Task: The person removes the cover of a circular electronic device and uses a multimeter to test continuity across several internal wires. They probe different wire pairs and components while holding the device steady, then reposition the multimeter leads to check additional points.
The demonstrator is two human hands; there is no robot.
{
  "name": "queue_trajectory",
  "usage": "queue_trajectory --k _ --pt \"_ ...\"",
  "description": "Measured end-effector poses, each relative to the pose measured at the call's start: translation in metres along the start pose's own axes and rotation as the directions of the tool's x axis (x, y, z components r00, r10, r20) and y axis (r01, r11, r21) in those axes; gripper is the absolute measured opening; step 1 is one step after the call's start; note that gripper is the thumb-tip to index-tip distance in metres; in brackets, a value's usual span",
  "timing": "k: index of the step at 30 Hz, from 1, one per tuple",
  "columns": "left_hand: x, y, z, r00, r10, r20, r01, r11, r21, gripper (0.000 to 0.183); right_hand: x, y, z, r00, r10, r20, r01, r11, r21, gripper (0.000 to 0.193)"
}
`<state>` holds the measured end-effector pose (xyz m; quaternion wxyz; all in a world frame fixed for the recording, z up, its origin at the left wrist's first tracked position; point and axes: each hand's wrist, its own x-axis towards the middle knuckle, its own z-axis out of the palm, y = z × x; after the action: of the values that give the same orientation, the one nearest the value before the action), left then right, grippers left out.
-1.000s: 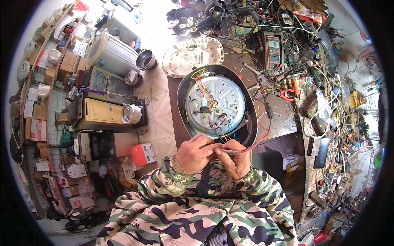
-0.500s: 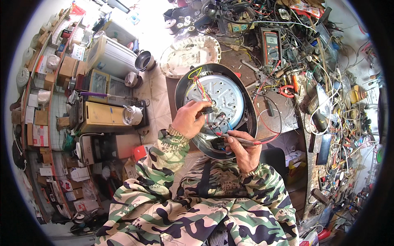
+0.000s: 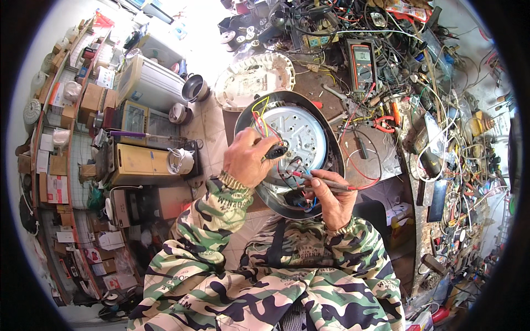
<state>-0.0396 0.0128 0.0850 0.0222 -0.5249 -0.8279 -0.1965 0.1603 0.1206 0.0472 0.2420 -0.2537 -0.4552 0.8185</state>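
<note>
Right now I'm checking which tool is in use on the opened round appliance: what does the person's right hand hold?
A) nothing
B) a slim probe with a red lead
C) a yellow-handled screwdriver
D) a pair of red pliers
B: the right hand grips a slim probe whose red lead loops away, its tip aimed at the wiring on the round appliance, while the left hand pinches a small black part.
</note>
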Motion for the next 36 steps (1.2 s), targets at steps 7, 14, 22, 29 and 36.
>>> queue_trajectory --k 7,14,22,29,36 --pt "0.003 0.000 -0.005 0.995 -0.075 -0.068 0.040 0.908 -0.416 0.031 0.011 -0.020 0.020 0.994 -0.094 0.047 0.085 0.982 0.170 0.027" --pt "0.000 -0.002 0.005 0.991 -0.026 -0.131 -0.023 0.932 -0.361 0.034 0.021 -0.008 0.032 0.937 -0.341 0.076 0.350 0.920 -0.178 0.023" --pt "0.000 0.006 0.003 0.988 -0.010 -0.155 -0.032 0.964 -0.265 0.039 0.023 -0.011 0.034 0.851 -0.503 0.151 0.519 0.759 -0.394 0.021" --pt "0.006 0.008 -0.002 0.968 0.145 -0.207 -0.174 0.977 -0.125 0.044 0.023 -0.013 0.034 0.960 -0.274 0.058 0.277 0.895 -0.350 0.018" --pt "0.001 0.003 0.001 0.995 0.084 -0.047 -0.096 0.861 -0.499 0.044 0.025 -0.014 0.033 0.955 -0.285 0.083 0.296 0.904 -0.308 0.021"
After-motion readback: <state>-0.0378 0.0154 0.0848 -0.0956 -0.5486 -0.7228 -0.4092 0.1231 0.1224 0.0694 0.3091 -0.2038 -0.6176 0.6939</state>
